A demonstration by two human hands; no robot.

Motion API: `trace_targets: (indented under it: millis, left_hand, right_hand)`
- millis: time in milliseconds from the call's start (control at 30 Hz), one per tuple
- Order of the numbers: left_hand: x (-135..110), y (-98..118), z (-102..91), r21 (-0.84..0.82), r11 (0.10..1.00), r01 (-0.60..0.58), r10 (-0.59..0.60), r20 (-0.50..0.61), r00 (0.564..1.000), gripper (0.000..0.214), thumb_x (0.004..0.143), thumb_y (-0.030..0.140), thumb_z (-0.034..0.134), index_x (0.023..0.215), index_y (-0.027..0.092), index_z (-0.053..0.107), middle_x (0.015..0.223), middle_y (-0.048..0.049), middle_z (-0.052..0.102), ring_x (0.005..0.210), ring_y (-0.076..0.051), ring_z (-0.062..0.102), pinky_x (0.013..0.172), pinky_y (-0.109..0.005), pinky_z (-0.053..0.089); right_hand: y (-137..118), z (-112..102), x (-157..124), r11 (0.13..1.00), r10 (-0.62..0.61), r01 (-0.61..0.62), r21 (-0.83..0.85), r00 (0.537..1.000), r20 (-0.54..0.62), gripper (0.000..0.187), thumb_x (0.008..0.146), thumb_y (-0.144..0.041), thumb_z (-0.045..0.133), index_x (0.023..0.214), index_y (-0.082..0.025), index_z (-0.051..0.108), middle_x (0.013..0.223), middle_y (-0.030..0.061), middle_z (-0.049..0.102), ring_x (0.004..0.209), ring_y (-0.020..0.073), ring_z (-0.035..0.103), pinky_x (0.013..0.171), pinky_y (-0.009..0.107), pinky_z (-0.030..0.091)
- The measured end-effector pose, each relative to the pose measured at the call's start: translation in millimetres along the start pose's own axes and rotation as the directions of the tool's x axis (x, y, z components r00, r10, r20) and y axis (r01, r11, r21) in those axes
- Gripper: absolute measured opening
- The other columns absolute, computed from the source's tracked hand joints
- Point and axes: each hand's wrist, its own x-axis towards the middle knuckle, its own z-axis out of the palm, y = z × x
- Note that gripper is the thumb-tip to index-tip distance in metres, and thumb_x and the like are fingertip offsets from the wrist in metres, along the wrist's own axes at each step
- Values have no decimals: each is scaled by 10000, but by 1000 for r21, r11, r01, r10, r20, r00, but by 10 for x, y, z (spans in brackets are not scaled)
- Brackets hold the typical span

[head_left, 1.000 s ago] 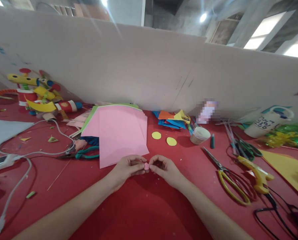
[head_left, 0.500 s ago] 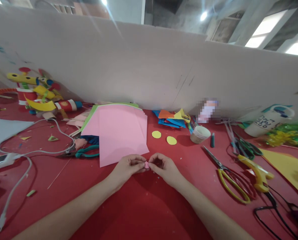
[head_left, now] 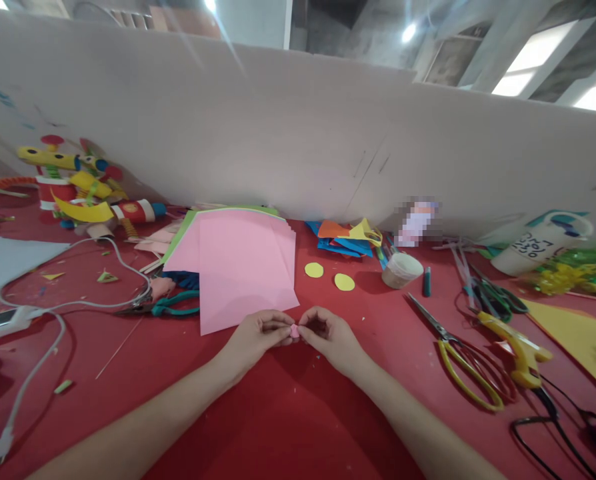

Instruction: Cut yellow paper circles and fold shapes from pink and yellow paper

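Between the fingertips of both hands is a small pink piece (head_left: 295, 331), perhaps rolled or folded paper; its exact shape is too small to make out. My left hand (head_left: 262, 331) pinches it from the left, thumb against fingers. From the right, my right hand (head_left: 330, 335) pinches the same piece. Both hands hover just above the red table (head_left: 288, 427). Large pink sheets (head_left: 248, 267) lie in a stack beyond my left hand. Two yellow discs (head_left: 345, 282) rest flat on the table beyond my right hand.
Yellow-handled scissors (head_left: 445, 340) and a yellow glue gun (head_left: 521, 347) with its cord lie on the right. A paper cup (head_left: 402, 270) stands behind them. Teal-handled pliers (head_left: 175, 304) and a white cable (head_left: 61, 333) are on the left. A pale wall (head_left: 278, 133) closes the back.
The hands keep nearly the same pinch on the small pink piece. The whole view has shifted very slightly; nothing on the table has visibly moved.
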Motion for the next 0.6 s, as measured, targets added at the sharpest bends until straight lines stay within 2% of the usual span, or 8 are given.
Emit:
trace_targets:
  millis: [167, 300, 600]
  left_hand:
    - [1, -6, -1, -10, 1000, -27, 27, 13, 1000, 222, 626, 307, 734, 765, 146, 669, 748, -26, 676, 729, -146, 629, 791, -312, 492]
    - [-2, -8, 3, 5, 1000, -20, 20, 6, 1000, 221, 636, 304, 728, 778, 144, 674, 762, -39, 683, 729, -147, 625, 794, -308, 486]
    - [-16, 36, 26, 19, 1000, -9, 10, -10, 1000, 242, 618, 317, 736, 768, 137, 677, 762, -38, 680, 730, -142, 618, 777, -292, 491]
  right_hand:
    - [-37, 17, -19, 1000, -13, 12, 25, 999, 41, 175, 765, -359, 610, 771, -209, 520, 761, 12, 631, 742, 155, 621, 704, 297, 499]
    - [-31, 9, -16, 999, -21, 20, -36, 1000, -1, 172, 759, -360, 603, 746, -205, 528, 725, 1, 604, 694, 140, 594, 663, 280, 492]
    - [-37, 21, -19, 1000, 15, -16, -11, 999, -41, 147, 741, -316, 593, 725, -198, 507, 682, -3, 569, 636, 137, 560, 606, 273, 459]
